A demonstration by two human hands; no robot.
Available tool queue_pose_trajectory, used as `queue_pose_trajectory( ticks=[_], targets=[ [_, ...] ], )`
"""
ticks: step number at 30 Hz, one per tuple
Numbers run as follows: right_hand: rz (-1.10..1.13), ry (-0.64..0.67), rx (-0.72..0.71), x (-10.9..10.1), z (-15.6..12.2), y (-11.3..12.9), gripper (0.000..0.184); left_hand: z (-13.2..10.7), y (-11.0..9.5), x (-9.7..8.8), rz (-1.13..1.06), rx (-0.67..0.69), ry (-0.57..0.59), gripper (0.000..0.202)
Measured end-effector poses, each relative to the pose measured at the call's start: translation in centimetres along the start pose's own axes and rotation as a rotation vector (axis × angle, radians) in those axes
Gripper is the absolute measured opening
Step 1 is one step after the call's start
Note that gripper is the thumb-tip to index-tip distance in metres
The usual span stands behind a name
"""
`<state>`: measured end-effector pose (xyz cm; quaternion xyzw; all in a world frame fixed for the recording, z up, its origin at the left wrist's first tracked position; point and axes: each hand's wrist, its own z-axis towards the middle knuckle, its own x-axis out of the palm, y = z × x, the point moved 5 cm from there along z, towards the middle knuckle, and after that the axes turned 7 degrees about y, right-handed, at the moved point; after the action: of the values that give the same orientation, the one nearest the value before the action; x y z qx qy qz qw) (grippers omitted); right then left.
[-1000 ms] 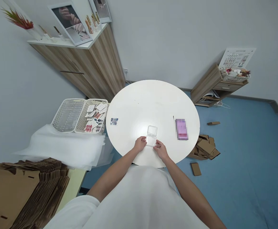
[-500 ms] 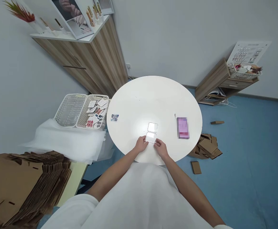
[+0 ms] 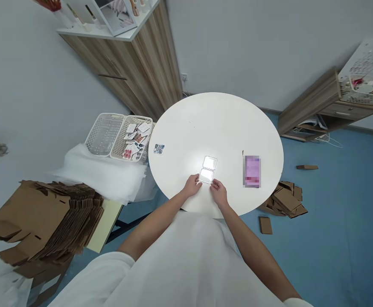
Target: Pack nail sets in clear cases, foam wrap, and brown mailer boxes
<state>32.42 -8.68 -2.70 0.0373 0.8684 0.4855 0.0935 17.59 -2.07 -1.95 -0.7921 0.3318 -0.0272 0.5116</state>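
On the white round table (image 3: 180, 123) lies a small clear plastic case (image 3: 207, 175), its lid folded back away from me so both halves lie flat. Nothing shows inside it. At the near half's left edge my left hand (image 3: 191, 186) has its thumb and fingers closed on the corner. My right hand (image 3: 219, 194) pinches the near right corner with curled fingers. A sheet of dark bluish nail-shaped pieces (image 3: 158, 149) rests near the table's left edge. To the right sits a pink-purple box (image 3: 252, 171), blurred out.
Left of the table stand a white basket of small cards (image 3: 137, 138) and a basket of clear cases (image 3: 105, 134). White foam sheets (image 3: 103, 175) and stacked flat cardboard (image 3: 52, 217) lie nearer me. Cardboard boxes (image 3: 285, 199) are on the floor at right; a wooden cabinet (image 3: 154, 64) stands behind.
The view has shifted slightly, so the table sits a little higher and further right. Both hands stay at the case's near corners, and the case remains unfolded.
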Motion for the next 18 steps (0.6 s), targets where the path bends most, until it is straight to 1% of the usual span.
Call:
queue_pose_trajectory(
  ticks=[3, 5, 6, 7, 9, 11, 13, 15, 16, 18],
  targets=[
    [-0.097, -0.139, -0.020, -0.3, -0.7, 0.3, 0.042, -0.2, 0.6, -0.4, 0.017, 0.003, 0.012, 0.045],
    [-0.156, -0.239, -0.065, 0.5, -1.1, 1.2, 0.038, -0.4, 0.8, -1.7, 0.040, 0.025, -0.001, 0.057],
    [-0.174, -0.252, -0.097, 1.4, -1.1, 1.9, 0.036, -0.5, 1.0, -2.9, 0.061, 0.041, -0.020, 0.062],
    [-0.186, -0.233, -0.131, 2.8, -1.0, 2.8, 0.035, -0.6, 1.1, -4.4, 0.092, 0.053, -0.051, 0.066],
    [-0.204, -0.108, -0.193, 6.5, -0.3, 4.6, 0.033, -0.7, 1.5, -8.4, 0.180, 0.045, -0.134, 0.067],
    [-0.231, 0.066, -0.235, 10.8, 1.0, 6.4, 0.032, -0.5, 2.2, -13.1, 0.305, -0.019, -0.222, 0.062],
    [-0.282, 0.198, -0.254, 14.6, 2.5, 7.6, 0.033, -0.1, 2.8, -17.8, 0.447, -0.096, -0.287, 0.058],
    [-0.357, 0.235, -0.239, 17.3, 4.3, 8.3, 0.034, 0.8, 3.1, -21.6, 0.569, -0.157, -0.286, 0.057],
    [-0.398, 0.232, -0.229, 18.3, 5.2, 8.5, 0.036, 1.4, 3.2, -23.1, 0.610, -0.168, -0.268, 0.056],
    [-0.469, 0.224, -0.218, 19.9, 6.9, 9.0, 0.038, 2.8, 2.9, -25.2, 0.674, -0.156, -0.213, 0.054]
  ],
)
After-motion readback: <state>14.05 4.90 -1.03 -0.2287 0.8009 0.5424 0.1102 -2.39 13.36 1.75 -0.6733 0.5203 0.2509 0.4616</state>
